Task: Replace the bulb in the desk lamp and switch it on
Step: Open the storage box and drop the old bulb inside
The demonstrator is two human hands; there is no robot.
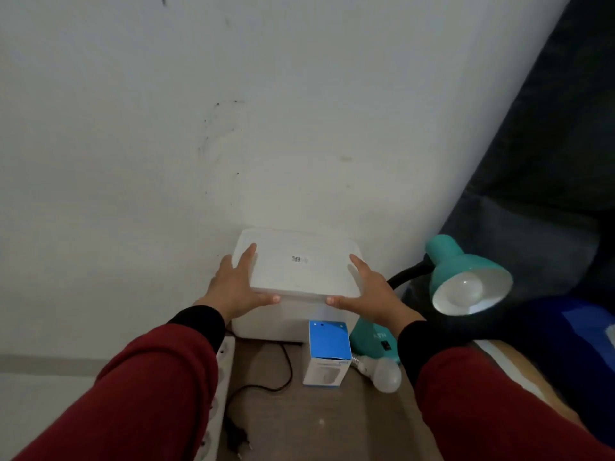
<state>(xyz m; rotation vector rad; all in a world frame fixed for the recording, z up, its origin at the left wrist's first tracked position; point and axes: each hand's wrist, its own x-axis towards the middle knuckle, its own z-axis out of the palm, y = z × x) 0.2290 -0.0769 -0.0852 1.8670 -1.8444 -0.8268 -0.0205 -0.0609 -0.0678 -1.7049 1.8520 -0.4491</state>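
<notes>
A white plastic box (pixel 266 322) stands against the wall, and both my hands hold its lid (pixel 299 261) by the sides. My left hand (pixel 234 286) grips the lid's left edge, with the thumb under the front rim. My right hand (pixel 366 291) grips the right edge the same way. A teal desk lamp (pixel 456 267) stands to the right, unlit, with a white bulb (pixel 464 287) in its shade. A loose white bulb (pixel 382 372) lies on the table beside a blue and white bulb carton (pixel 327 351).
A white power strip (pixel 216 390) runs along the table's left edge. A black cable with a loose plug (pixel 239 437) lies on the brown table (pixel 299 424). The lamp's teal base with a switch (pixel 386 345) is behind my right wrist. Dark fabric fills the right side.
</notes>
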